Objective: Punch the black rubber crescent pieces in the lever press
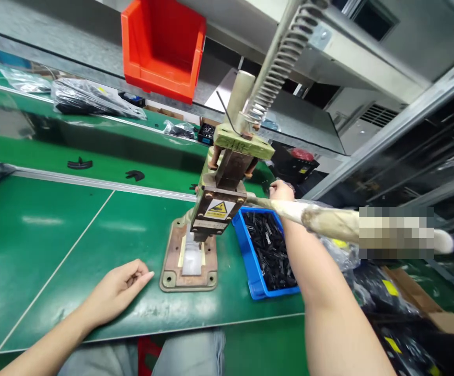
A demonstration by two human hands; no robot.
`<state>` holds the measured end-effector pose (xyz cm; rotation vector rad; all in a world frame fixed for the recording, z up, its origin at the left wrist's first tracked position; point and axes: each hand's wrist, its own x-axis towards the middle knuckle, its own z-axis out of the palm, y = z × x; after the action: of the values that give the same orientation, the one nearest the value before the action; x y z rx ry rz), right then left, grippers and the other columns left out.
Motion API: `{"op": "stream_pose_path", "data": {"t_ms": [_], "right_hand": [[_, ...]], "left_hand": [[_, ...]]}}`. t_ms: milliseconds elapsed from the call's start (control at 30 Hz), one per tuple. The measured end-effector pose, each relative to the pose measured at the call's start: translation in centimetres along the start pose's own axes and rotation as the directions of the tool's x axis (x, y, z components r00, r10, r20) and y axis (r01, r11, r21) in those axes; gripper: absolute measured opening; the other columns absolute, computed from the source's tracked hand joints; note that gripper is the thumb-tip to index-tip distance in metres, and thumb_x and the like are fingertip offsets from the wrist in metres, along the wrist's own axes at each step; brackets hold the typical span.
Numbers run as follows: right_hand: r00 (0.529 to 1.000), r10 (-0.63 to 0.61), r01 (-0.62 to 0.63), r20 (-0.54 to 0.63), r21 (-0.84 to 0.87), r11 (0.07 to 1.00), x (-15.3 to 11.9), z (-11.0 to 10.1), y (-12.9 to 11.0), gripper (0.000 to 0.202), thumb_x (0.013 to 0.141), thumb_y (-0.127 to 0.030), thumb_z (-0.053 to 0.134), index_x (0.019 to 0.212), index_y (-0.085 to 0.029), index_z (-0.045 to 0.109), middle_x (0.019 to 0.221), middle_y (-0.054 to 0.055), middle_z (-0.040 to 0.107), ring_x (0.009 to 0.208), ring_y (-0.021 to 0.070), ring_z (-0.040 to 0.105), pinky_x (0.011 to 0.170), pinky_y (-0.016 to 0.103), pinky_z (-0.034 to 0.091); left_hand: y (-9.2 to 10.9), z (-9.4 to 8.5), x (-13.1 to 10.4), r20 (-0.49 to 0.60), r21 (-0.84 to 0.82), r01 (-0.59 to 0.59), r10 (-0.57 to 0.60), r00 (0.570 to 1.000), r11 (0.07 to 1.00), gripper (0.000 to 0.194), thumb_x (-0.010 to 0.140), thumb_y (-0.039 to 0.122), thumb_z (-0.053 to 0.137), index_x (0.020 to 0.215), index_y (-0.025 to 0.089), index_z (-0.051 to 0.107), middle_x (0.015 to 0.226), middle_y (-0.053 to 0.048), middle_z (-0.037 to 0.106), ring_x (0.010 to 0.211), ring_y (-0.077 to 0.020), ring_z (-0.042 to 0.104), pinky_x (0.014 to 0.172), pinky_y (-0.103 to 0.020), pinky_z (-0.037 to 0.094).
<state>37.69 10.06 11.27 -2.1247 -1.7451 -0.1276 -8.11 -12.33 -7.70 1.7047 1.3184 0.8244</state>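
Left hand curled beside the press, right hand reaching past its lever

The left hand [127,287] lies at the green desk [105,250], just left of the press base, its fingers loosely closed toward the palm and the thumb stretched toward the base. Its palm is turned from sight, so I cannot tell whether anything is tucked inside. The right hand [281,190] is stretched forward beyond the blue bin [253,282], its forearm passing under the press lever [328,223]. The fingers are partly hidden and small; I cannot tell how far open they are or what they touch.

Between the 2 hands stands the hand press [227,172], with a warning label [219,209] on its front and a pale metal plate [191,261] on its base, below the ram. Just right of that base, the blue bin holds a dense heap of small black parts [268,245].

Farther back, past a metal rail [93,181], 2 dark curved pieces [80,164] lie apart on a green surface. Behind them are a clear plastic bag [97,96] with dark contents and a small dark box [206,133] filled with small pieces. A red bin [160,78] sits above at the shelf edge, its mouth toward the camera. At far right, plastic-wrapped black goods [375,287] bear yellow labels.
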Motion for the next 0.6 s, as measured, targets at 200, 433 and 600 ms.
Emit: {"op": "stream_pose_path", "data": {"t_ms": [200, 433, 600], "right_hand": [[0.997, 0.08, -0.08, -0.01, -0.029, 0.996, 2.7, 2.1, 1.7, 0.041, 0.103, -0.037, 0.056, 0.134, -0.01, 0.057, 0.124, 0.013, 0.067, 0.106, 0.0155, 0.061, 0.102, 0.038, 0.047], [0.997, 0.073, -0.073, 0.04, 0.0, 0.997, -0.6, 2.6, 2.1, 0.043, 0.102, -0.049, 0.058, 0.129, -0.015, 0.062, 0.121, 0.009, 0.068, 0.106, 0.0182, 0.067, 0.098, 0.041, 0.058], [1.0, -0.025, 0.025, 0.006, 0.031, 0.999, -3.6, 0.8, 2.0, 0.039, 0.1, -0.045, 0.063, 0.126, -0.016, 0.064, 0.126, 0.009, 0.068, 0.11, 0.0198, 0.068, 0.098, 0.043, 0.06]], "left_hand": [[-0.4, -0.3, 0.1, 0.008, 0.038, -0.019, 0.019, 1.0, 0.999, 0.033, 0.1, 0.052, 0.059, 0.085, 0.024, 0.066, 0.077, 0.001, 0.063, 0.072, -0.0171, 0.059, 0.069, -0.025, 0.048], [0.2, -0.3, 0.2, -0.004, 0.005, -0.025, 0.025, 1.0, 1.0, 0.032, 0.099, 0.052, 0.059, 0.084, 0.025, 0.066, 0.077, 0.0, 0.063, 0.072, -0.0188, 0.059, 0.069, -0.028, 0.049], [0.4, -0.6, 0.4, -0.016, -0.072, -0.03, 0.029, 0.999, 0.997, 0.027, 0.094, 0.051, 0.066, 0.083, 0.027, 0.067, 0.076, -0.001, 0.064, 0.073, -0.0217, 0.06, 0.069, -0.031, 0.049]]}}
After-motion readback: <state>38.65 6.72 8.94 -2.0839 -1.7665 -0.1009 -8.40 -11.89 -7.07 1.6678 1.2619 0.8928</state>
